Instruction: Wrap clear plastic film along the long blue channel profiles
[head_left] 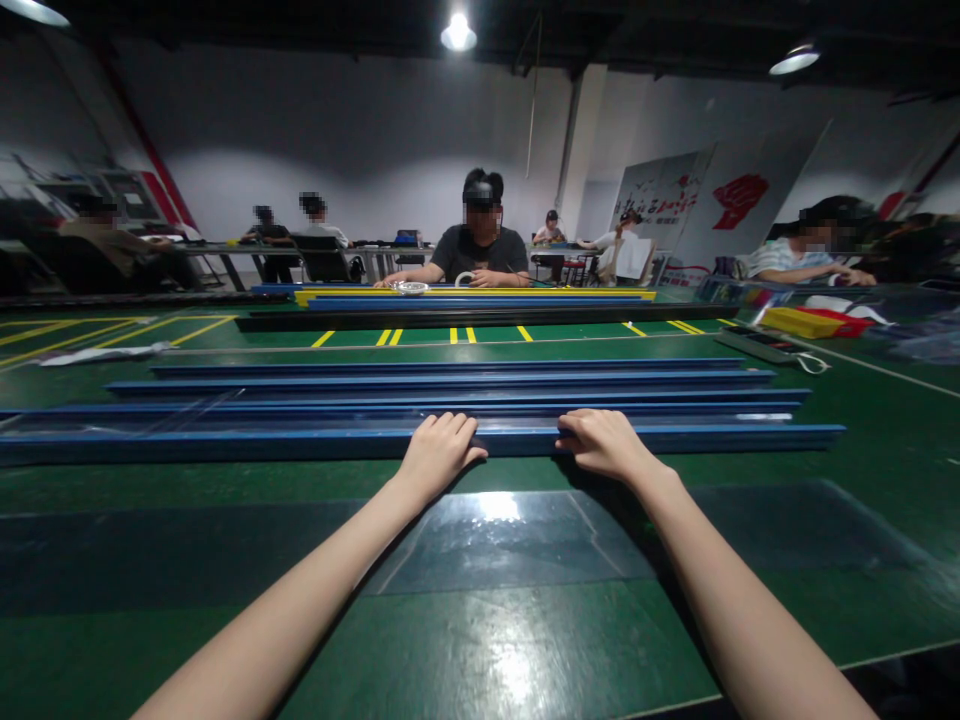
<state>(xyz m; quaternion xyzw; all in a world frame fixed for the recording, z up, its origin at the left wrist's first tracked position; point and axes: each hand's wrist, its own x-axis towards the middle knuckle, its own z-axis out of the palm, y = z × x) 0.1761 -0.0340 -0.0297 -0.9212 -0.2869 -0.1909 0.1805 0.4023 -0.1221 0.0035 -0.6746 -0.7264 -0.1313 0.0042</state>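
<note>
- Step in hand, as judged: handling of the nearest blue rail (pixel 517 441), which lies lengthwise across the green worktop (pixel 517 650), at the near side of a group of similar blue rails (pixel 442 379).
- Left hand (pixel 439 456): closed on that rail, fingers over its upper edge, thumb along the near face.
- Right hand (pixel 606 443): also closed on it, fingers curled at the upper edge; thumb not clearly seen. A bare stretch of rail shows between the two hands.
- Rail attitude: looks level. Its left end runs towards the frame edge; its right end is in view. Cannot tell whether its underside is fully down on the worktop.
- Near side: a clear plastic sheet (pixel 517 560) lies flat between the rail and the wearer, with glare and crease lines on it.
- Far side: a black rail (pixel 480 320) and a yellow rail (pixel 337 298), with a person (pixel 480 245) seated behind them.
- Any shift of the rail from here calls for both hands moving together, since its length could make it swing or twist. Judged risks: knocking the neighbouring rails, or dragging the sheet if brought nearer.
</note>
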